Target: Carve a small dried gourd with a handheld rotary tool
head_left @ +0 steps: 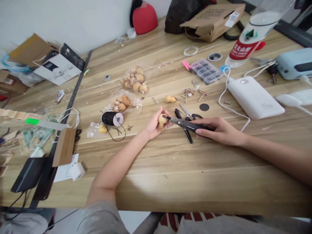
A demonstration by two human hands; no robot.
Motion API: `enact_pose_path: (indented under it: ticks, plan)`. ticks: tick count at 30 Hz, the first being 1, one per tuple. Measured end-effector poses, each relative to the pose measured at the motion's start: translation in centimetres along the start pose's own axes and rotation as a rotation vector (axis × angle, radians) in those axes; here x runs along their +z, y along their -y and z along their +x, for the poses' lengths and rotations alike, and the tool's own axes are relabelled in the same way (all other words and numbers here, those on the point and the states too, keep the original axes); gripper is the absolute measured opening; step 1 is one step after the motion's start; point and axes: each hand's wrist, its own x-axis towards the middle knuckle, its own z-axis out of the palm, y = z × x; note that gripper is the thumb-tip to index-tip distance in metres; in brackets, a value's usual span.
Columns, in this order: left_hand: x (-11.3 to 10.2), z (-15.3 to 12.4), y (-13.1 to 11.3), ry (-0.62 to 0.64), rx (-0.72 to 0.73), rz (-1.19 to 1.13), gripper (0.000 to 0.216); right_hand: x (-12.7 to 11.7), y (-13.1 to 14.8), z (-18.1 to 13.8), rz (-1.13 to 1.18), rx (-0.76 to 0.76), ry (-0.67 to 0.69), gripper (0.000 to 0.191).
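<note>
My left hand [154, 126] is closed round a small tan gourd [162, 119], held just above the wooden table [170, 169]. A dark pen-shaped rotary tool [187, 124] is gripped in my right hand [219, 130], and its tip touches the gourd's upper side. Another loose gourd [170, 99] lies a little behind my hands. Black-handled scissors [191, 114] and a black pen [183, 126] rest under the tool.
Two clear bags of gourds [135, 81] [122, 103] and a black thread spool [112, 118] lie left of centre. A bit case [206, 71], white power bank [254, 97], water bottle [253, 35] and cardboard box [212, 21] stand behind right. Boxes and a phone [28, 174] crowd the left edge.
</note>
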Motion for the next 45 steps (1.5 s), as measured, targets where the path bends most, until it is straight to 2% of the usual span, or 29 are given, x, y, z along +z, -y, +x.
enact_pose_path:
  ticks: [7,14,23,37,45]
  plan:
    - [-0.11,-0.02,-0.02,0.045,-0.003,-0.006,0.036,-0.13,0.17,-0.04,-0.034,-0.044,0.061,0.044]
    - [0.11,-0.06,0.05,0.003,0.012,0.000,0.037,0.10,-0.09,0.05,0.012,-0.002,-0.021,0.046]
    - [0.11,-0.17,-0.07,0.044,0.010,-0.008,0.035,0.00,0.23,-0.12,-0.054,-0.020,0.014,0.046]
    - [0.02,-0.10,0.03,0.040,0.006,0.019,0.035,-0.03,0.18,-0.10,-0.046,-0.040,0.033,0.043]
    - [0.11,-0.03,0.10,0.011,0.023,0.023,0.035,0.02,0.09,0.01,-0.008,-0.012,-0.017,0.045]
